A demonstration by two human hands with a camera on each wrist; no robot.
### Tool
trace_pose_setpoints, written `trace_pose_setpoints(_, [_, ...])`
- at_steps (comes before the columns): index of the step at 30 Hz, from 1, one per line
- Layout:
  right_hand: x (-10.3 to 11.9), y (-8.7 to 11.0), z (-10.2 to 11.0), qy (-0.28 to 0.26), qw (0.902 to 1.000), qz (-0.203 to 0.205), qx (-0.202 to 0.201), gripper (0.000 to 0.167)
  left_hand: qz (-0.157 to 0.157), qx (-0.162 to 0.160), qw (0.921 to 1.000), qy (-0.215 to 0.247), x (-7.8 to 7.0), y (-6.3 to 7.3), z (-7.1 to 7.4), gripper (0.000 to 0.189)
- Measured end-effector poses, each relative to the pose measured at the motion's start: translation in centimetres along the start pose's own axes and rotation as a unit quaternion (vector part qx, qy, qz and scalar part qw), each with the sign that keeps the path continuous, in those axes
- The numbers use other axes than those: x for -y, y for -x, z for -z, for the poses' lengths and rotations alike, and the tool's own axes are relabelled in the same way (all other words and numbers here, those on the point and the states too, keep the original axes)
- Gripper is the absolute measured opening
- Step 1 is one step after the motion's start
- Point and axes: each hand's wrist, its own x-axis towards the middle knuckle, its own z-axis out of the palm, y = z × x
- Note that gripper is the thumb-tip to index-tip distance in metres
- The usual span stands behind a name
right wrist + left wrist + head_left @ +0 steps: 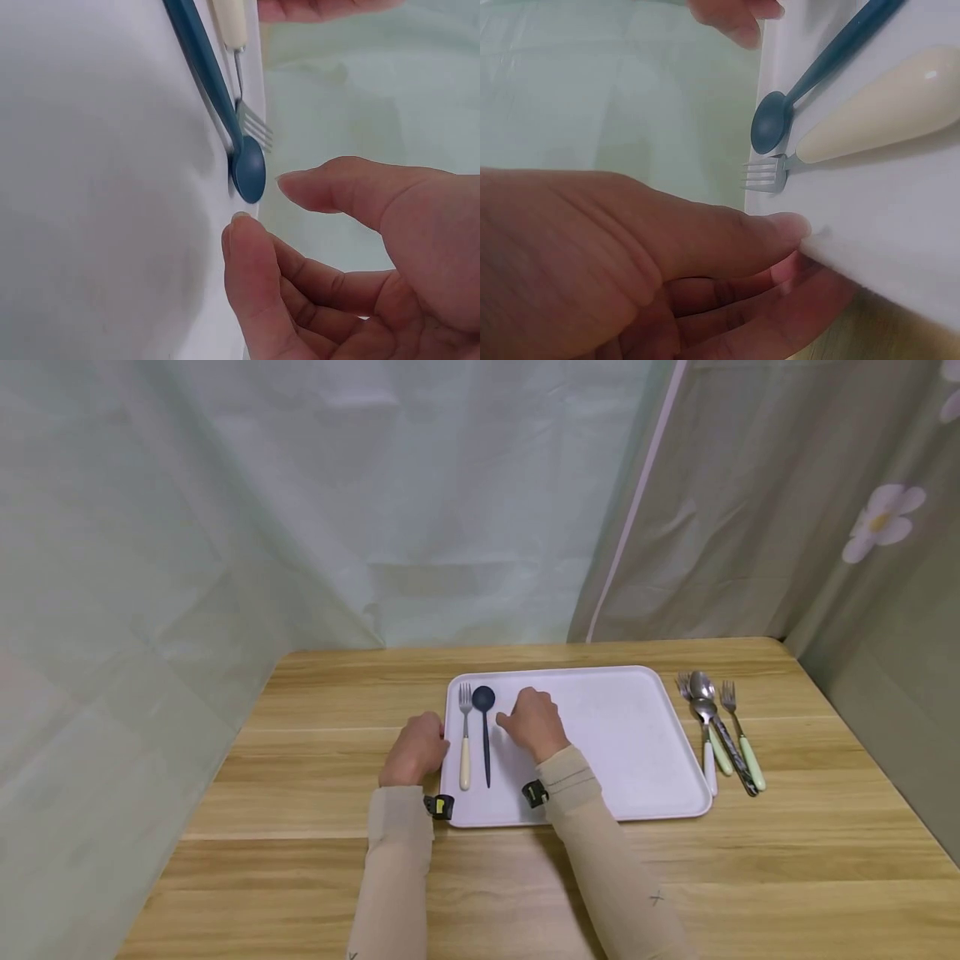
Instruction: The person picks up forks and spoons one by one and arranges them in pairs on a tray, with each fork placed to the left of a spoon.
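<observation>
A white tray (600, 735) lies on the wooden table. My left hand (416, 749) pinches its left edge; in the left wrist view the thumb (787, 227) is on top and the other fingers are curled beneath the rim. On the tray's left side lie a fork (465, 752) with a cream handle and, beside it, a dark blue spoon (483, 700). They are side by side, heads toward the far edge. Over the tray, just right of the spoon, is my right hand (534, 722). Its thumb and index finger (251, 259) are apart with nothing between them.
Right of the tray, on the wooden table (300, 810), sits a loose group of metal spoons (702, 683) and forks, some overlapping. One fork (744, 743) with a pale green handle lies at the group's right. Pale curtains (450, 510) hang behind the table and on its sides.
</observation>
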Motion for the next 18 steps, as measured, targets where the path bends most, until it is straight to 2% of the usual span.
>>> trace_pose_setpoints(7, [-0.4, -0.1, 0.8, -0.013, 0.9997, -0.019, 0.006, 0.03, -0.006, -0.005, 1.0, -0.005, 0.1, 0.0, 0.0, 0.014])
trace_pose_setpoints(18, [-1.0, -0.2, 1.4, -0.02, 0.9995, -0.023, 0.011, 0.03, 0.0, -0.001, 1.0, 0.001, 0.1, -0.1, -0.2, 0.015])
